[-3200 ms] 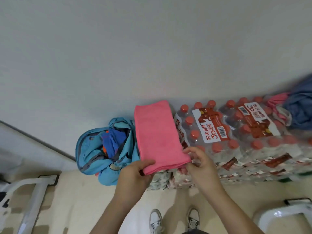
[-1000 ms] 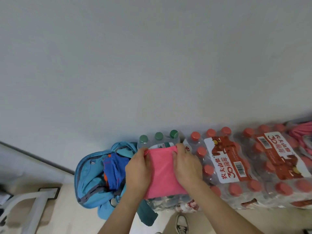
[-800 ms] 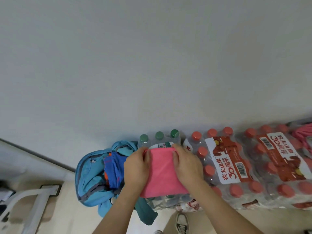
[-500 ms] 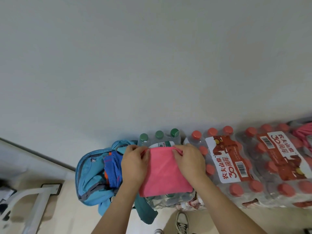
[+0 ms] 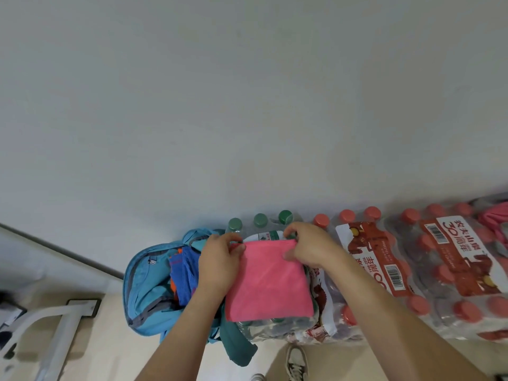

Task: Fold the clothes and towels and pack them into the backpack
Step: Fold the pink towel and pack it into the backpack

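A pink towel (image 5: pixel 270 281), folded into a small rectangle, lies on top of a shrink-wrapped pack of green-capped bottles (image 5: pixel 259 221). My left hand (image 5: pixel 218 264) pinches its far left corner. My right hand (image 5: pixel 309 244) pinches its far right corner, fingers curled over the edge. To the left, a light blue backpack (image 5: pixel 143 287) stands open against the wall, with blue and orange folded clothes (image 5: pixel 182 273) inside it.
Packs of red-capped bottles (image 5: pixel 428 265) run along the wall to the right. More pink cloth (image 5: pixel 494 218) lies on them at the far right edge. A white metal frame leg (image 5: pixel 55 323) stands on the floor at left. My shoes (image 5: pixel 297 361) show below.
The long pink towel was folded in half toward the wall. Over the last second both hands slid up to its far corners and the towel settled flatter.
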`<state>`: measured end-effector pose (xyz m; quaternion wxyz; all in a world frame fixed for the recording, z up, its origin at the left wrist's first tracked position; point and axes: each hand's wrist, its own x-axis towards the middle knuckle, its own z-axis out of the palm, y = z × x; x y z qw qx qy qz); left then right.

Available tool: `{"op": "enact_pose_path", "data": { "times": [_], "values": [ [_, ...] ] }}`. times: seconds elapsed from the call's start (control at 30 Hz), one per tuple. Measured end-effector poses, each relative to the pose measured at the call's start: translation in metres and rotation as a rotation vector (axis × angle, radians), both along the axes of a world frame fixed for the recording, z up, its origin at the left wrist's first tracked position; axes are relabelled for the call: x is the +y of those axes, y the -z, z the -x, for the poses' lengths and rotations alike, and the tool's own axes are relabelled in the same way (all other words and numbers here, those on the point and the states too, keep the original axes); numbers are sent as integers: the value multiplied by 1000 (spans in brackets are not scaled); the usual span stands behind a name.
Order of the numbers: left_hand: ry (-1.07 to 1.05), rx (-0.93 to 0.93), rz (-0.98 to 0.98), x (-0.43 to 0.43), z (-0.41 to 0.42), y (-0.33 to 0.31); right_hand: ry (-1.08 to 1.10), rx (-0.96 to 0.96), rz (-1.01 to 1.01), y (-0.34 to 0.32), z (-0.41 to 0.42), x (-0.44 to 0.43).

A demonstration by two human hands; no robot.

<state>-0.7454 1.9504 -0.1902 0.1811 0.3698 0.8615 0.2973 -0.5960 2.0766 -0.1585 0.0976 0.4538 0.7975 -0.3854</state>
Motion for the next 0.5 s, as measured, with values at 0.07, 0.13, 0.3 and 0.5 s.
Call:
{"op": "enact_pose_path", "data": {
  "times": [0.07, 0.13, 0.3, 0.5],
  "values": [
    [128, 242, 53, -1, -3, 1, -16, -6, 3, 3, 2, 0],
    [291, 534, 67, 0, -7, 0, -19, -11, 26, 5, 3, -2],
    [674, 477, 213, 12, -19, -7, -18, 90, 41, 1, 0, -1],
    [703, 429, 250, 8, -9, 5, 63, 239, 383, -3, -5, 7]
  ]
}}
